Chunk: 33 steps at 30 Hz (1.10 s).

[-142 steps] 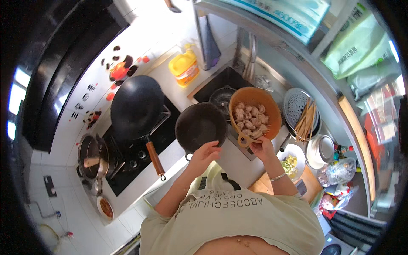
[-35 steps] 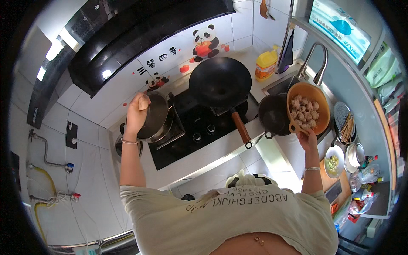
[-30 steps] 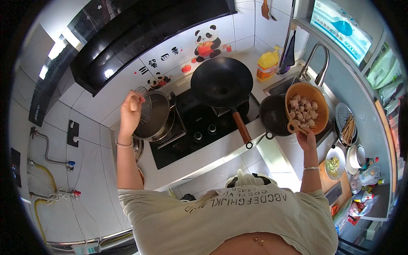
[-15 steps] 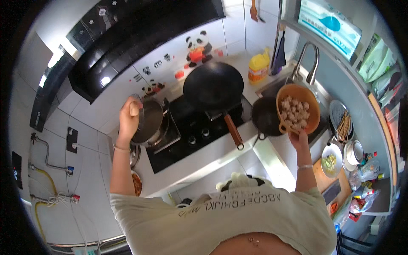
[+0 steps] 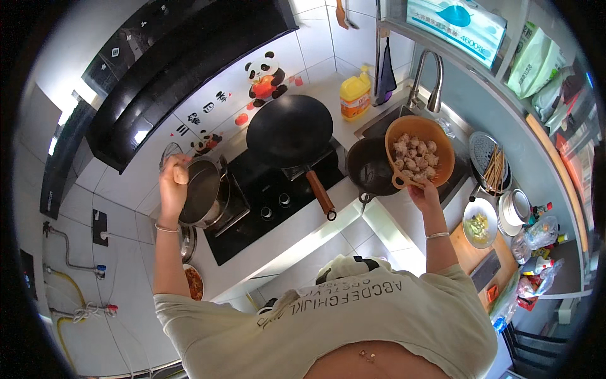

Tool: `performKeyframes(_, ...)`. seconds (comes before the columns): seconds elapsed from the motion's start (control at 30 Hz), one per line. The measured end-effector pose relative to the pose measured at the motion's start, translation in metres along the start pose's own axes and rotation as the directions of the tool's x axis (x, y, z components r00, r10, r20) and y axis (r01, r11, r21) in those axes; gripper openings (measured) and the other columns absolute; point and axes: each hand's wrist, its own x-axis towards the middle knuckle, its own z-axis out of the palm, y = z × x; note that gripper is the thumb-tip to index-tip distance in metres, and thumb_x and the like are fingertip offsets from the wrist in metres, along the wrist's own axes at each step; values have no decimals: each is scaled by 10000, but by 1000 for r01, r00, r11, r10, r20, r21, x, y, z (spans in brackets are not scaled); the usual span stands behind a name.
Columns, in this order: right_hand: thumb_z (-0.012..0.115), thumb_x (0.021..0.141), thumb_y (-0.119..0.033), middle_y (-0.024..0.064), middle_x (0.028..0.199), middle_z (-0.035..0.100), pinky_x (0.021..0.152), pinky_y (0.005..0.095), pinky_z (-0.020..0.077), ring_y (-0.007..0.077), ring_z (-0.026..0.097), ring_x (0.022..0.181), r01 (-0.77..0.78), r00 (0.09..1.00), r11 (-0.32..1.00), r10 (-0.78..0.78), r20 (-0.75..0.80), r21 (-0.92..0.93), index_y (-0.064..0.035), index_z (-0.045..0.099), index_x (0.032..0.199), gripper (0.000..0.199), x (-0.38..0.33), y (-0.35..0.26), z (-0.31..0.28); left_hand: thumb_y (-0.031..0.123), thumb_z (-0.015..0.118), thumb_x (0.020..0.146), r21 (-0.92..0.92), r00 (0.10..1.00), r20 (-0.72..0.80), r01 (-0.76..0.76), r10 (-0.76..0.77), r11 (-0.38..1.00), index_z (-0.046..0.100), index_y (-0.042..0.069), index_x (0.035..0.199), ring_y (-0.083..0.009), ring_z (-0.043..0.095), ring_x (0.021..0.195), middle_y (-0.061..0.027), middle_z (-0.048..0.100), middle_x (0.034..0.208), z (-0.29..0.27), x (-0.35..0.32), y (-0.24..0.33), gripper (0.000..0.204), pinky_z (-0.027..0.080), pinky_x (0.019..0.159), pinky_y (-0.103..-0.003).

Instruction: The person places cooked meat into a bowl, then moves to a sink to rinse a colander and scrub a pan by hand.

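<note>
My left hand grips the knob of a glass pot lid and holds it tilted over a steel pot at the left of the black stove. My right hand holds an orange colander full of pale meat pieces by its handle, above the counter beside a small black pan. A large black wok with a wooden handle sits on the stove between my hands.
A sink with a curved tap and a yellow bottle lie behind the colander. Plates, a chopstick rack, a small bowl of greens and a cutting board crowd the right counter. A black range hood hangs above.
My left hand went from the small pan to the pot at the left and lifted its lid, which now stands more upright. My right hand keeps the colander, now slightly nearer the small pan.
</note>
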Motion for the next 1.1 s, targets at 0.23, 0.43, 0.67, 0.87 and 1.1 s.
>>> performKeyframes(0.23, 461, 846, -51, 161, 1043, 543, 743, 360, 543, 254, 593, 890, -44, 999, 998, 45, -19, 49, 4, 422, 1154, 315, -2, -6, -10, -121, 461, 722, 5, 1000, -31, 4, -4, 1000, 507, -7, 837, -215, 540, 758, -87, 604, 866, 18, 10, 16, 169, 436, 728, -285)
performKeyframes(0.43, 448, 887, -100, 164, 1027, 534, 726, 330, 541, 237, 569, 878, -30, 999, 999, 30, -36, -10, 27, 451, 1104, 252, 4, -15, -22, -84, 500, 715, 148, 978, 139, -176, 156, 973, 517, -6, 835, -218, 544, 785, -99, 600, 873, 35, 21, 52, 144, 432, 765, -304)
performKeyframes(0.67, 460, 871, -103, 151, 1010, 549, 665, 349, 542, 247, 597, 826, -77, 995, 997, 79, -68, 30, 11, 437, 1136, 289, 15, -23, -35, -172, 408, 733, -137, 964, -213, -190, 158, 972, 392, 48, 829, -199, 556, 940, -131, 594, 963, 31, 57, 90, 240, 411, 900, -332)
performKeyframes(0.87, 477, 870, -151, 162, 958, 582, 667, 345, 540, 253, 605, 810, -75, 995, 997, 74, -68, -21, 22, 478, 1090, 280, 22, -37, -48, -146, 432, 726, -794, 868, -362, -97, -339, 600, 364, 95, 827, -226, 516, 1010, -119, 546, 960, 49, 60, 137, 270, 389, 979, -471)
performKeyframes(1.1, 487, 862, -205, 171, 831, 609, 575, 295, 517, 230, 612, 682, -110, 992, 966, 123, 40, -233, 38, 508, 1024, 293, 8, -65, -37, -143, 452, 722, -965, 781, -136, 33, -609, 259, 354, 115, 836, -195, 500, 977, -78, 519, 953, 182, -8, 169, 298, 380, 974, -485)
